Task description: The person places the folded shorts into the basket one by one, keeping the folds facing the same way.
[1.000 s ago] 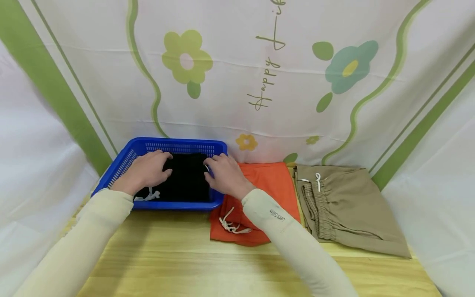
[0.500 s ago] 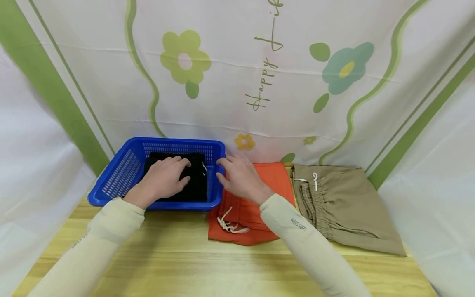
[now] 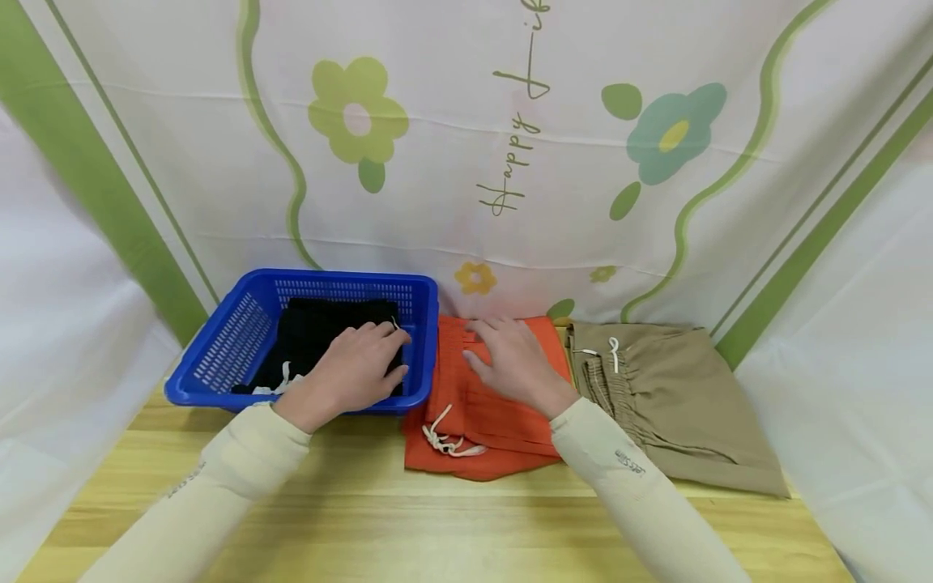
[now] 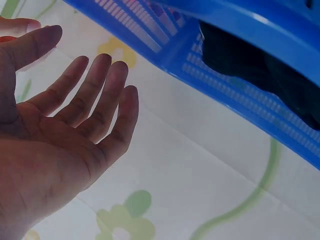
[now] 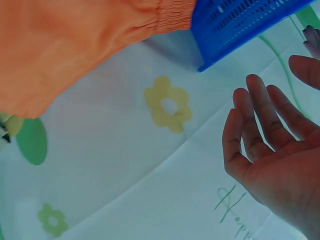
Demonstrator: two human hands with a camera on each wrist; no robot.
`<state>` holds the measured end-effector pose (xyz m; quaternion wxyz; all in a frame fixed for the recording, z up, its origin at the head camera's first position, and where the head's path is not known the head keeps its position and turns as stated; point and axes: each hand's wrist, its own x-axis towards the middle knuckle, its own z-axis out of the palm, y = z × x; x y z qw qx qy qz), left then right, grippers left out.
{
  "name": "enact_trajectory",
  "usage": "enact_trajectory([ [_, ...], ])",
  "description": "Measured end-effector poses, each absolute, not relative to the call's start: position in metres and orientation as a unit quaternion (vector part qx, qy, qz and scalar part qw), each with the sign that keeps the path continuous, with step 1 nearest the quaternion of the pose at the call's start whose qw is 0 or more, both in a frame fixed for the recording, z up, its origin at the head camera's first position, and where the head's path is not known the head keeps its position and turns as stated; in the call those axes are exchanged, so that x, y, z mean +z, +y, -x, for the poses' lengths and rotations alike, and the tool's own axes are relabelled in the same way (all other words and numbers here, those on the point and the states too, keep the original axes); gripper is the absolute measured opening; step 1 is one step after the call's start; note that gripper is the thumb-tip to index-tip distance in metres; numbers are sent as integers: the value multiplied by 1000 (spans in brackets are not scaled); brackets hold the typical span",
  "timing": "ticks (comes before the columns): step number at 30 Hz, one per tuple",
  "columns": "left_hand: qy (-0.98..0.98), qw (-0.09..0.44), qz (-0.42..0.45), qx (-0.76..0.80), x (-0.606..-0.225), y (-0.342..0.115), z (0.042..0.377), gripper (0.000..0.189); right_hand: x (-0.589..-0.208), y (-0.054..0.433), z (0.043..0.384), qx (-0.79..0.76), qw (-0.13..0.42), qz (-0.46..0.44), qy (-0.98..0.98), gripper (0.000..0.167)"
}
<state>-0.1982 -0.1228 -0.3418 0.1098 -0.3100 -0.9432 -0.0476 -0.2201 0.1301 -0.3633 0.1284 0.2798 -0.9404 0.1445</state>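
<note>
In the head view a blue plastic basket point(image 3: 342, 275) stands at the left against the curtain. A folded black garment point(image 3: 309, 328) with white drawstrings lies inside it. My left hand point(image 3: 353, 368) is over the basket's right part; the left wrist view shows its fingers spread, its palm bare. Folded orange-red drawstring pants point(image 3: 484, 417) lie to the right of the basket. Over them hovers my right hand point(image 3: 513, 360), fingers relaxed and holding nothing, as the right wrist view of this hand point(image 5: 272, 140) confirms.
Folded khaki pants point(image 3: 700, 405) with an elastic waist and white drawstring lie at the right, beside the orange-red ones. The wooden table point(image 3: 466, 526) extends toward me. A white floral curtain point(image 3: 437, 194) hangs behind, with white fabric at both sides.
Both hands have moved right: the left across the black garment, the right from the basket's right rim to over the orange-red pants. The clothes lie as before.
</note>
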Motion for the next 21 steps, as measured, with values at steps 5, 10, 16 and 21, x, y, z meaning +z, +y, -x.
enact_trajectory([
  [5, -940, 109, 319, -50, -346, -109, 194, 34, -370, 150, 217, 151, 118, -259, -947, 37],
  [10, -935, 113, 331, -56, -350, -99, 191, 32, -378, 167, 216, 151, 121, -249, -949, 36],
  [16, -932, 113, 338, -68, -353, -88, 189, 33, -385, 187, 214, 140, 116, -240, -954, 38],
  [21, -929, 111, 345, -70, -354, -77, 185, 32, -388, 206, 214, 143, 106, -225, -958, 39],
])
